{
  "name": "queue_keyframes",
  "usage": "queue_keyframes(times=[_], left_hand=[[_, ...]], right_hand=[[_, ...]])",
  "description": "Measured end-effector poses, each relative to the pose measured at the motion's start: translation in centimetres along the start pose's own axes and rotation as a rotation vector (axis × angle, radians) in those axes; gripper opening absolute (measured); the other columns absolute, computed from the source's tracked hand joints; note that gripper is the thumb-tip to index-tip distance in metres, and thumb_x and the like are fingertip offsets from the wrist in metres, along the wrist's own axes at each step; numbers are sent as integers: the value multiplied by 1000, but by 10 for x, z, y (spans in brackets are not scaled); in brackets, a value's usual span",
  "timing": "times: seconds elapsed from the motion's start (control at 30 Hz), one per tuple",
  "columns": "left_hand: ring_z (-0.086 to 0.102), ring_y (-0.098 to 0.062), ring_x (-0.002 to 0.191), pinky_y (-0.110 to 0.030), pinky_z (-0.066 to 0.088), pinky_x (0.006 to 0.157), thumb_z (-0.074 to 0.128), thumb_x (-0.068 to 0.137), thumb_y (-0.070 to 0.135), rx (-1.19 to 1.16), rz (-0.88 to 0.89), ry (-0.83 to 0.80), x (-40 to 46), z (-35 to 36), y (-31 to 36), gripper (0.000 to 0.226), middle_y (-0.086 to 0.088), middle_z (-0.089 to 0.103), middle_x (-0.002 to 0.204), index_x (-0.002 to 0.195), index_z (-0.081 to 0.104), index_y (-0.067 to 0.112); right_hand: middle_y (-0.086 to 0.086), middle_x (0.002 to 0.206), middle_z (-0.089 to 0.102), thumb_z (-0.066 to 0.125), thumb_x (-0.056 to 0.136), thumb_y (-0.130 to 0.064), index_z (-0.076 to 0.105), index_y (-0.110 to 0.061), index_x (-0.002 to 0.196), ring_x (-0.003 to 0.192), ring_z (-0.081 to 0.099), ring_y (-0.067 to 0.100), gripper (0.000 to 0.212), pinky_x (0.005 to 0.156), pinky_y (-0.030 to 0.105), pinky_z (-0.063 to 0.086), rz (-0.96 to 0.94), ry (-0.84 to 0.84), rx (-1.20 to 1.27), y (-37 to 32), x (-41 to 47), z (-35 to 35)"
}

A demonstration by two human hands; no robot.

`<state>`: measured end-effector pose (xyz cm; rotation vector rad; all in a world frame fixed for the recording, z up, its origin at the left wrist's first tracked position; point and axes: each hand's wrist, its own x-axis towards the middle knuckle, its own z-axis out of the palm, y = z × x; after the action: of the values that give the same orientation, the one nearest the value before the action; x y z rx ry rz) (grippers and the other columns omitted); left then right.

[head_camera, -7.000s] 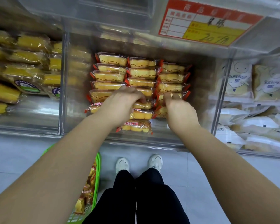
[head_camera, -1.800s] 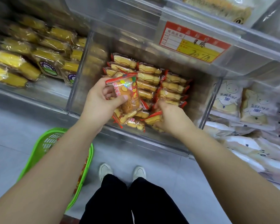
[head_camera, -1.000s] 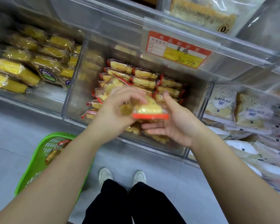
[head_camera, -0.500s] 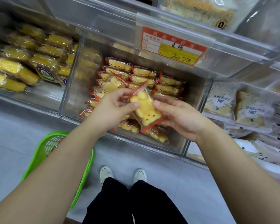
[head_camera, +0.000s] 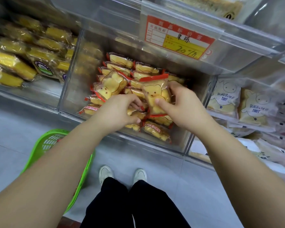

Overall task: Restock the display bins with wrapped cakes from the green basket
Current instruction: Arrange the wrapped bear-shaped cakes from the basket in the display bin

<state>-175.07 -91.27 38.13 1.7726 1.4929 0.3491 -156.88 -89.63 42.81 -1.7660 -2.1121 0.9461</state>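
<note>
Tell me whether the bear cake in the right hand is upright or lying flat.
Upright: the bear cake stands on end, face toward the camera, red seals top and bottom, pinched by the right hand.

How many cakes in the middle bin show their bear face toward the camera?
2. One bear-face cake lies on the left stack; the other bear-face cake is upright, held by the right hand. Others lie edge-on or under the hands, so more may be hidden.

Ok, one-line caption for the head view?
Right hand stands a bear-shaped wrapped cake in the clear bin; left hand reaches alongside.
</note>
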Motion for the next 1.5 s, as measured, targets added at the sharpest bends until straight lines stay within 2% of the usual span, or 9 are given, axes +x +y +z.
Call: queue_keyframes(times=[0.1, 0.3, 0.43, 0.53, 0.87, 1.03, 1.23, 1.4, 1.5], left_hand=[[50, -13, 106, -33, 42, 91, 73, 74, 37, 306, 162, -97, 14, 14, 3, 34, 10, 62, 108, 106, 63, 36], [53, -16, 100, -31, 35, 85, 60, 82, 45, 670, 421, -119, 40, 34, 3, 24, 7, 66, 99, 102, 68, 33], [49, -11, 67, -28, 39, 65, 63, 83, 40, 447, 217, -48, 52, 26, -2, 21, 12, 56, 71, 96, 70, 25], [55, -12, 74, -25, 39, 62, 66, 80, 42, 397, 180, -80, 60, 22, -5, 17, 10, 60, 77, 91, 72, 30], [58, -8, 86, -28, 48, 77, 66, 82, 32, 215, 250, -102, 45, 9, -4, 16, 9, 69, 95, 97, 71, 29], [52, -16, 102, -34, 41, 88, 70, 71, 51, 399, 307, -186, 28, 7, -12, 37, 8, 66, 100, 105, 66, 36], [49, -14, 107, -31, 33, 93, 72, 77, 34, 385, 297, -146, 24, 9, -11, 31, 7, 65, 106, 107, 66, 30], [51, -5, 95, -26, 44, 84, 64, 85, 17, -19, 98, 262, 10, -20, -11, 20, 14, 57, 99, 103, 68, 25], [50, -10, 105, -28, 42, 90, 61, 87, 15, -39, -72, 433, 6, -35, -17, 28, 5, 56, 113, 113, 61, 25]], right_hand=[[12, 114, 63, 57, 88, -26, 42, -12, 127, 105, 57, 33, 44, 77, 31, 41, -20, 46, -320, 6, -2, -9], [11, 121, 58, 62, 86, -25, 46, -13, 128, 110, 54, 30, 47, 81, 29, 39, -4, -33, -293, 5, -8, -19], [2, 119, 61, 68, 82, -29, 53, -24, 128, 110, 56, 22, 49, 84, 27, 41, 17, -274, -340, 4, -11, -26], [3, 120, 62, 67, 82, -28, 53, -27, 127, 110, 56, 25, 48, 85, 33, 47, -11, -434, -578, 4, -12, -4], [3, 90, 53, 80, 68, -32, 52, -14, 100, 82, 53, 25, 46, 63, 32, 41, 114, -453, -672, 15, 0, 39], [10, 103, 62, 76, 75, -19, 58, -10, 103, 85, 55, 26, 35, 65, 31, 41, 82, -457, -650, 15, 3, 43], [8, 104, 63, 71, 78, -13, 53, -14, 107, 93, 60, 30, 34, 62, 32, 37, 64, -331, -738, 17, 1, 52], [4, 99, 60, 77, 74, -22, 55, -19, 102, 91, 58, 23, 36, 71, 31, 47, 184, -485, -462, 11, 4, 36], [-4, 83, 60, 71, 79, -20, 55, -25, 89, 71, 58, 13, 20, 56, 24, 45, 152, -375, -111, 1, 6, 26]])
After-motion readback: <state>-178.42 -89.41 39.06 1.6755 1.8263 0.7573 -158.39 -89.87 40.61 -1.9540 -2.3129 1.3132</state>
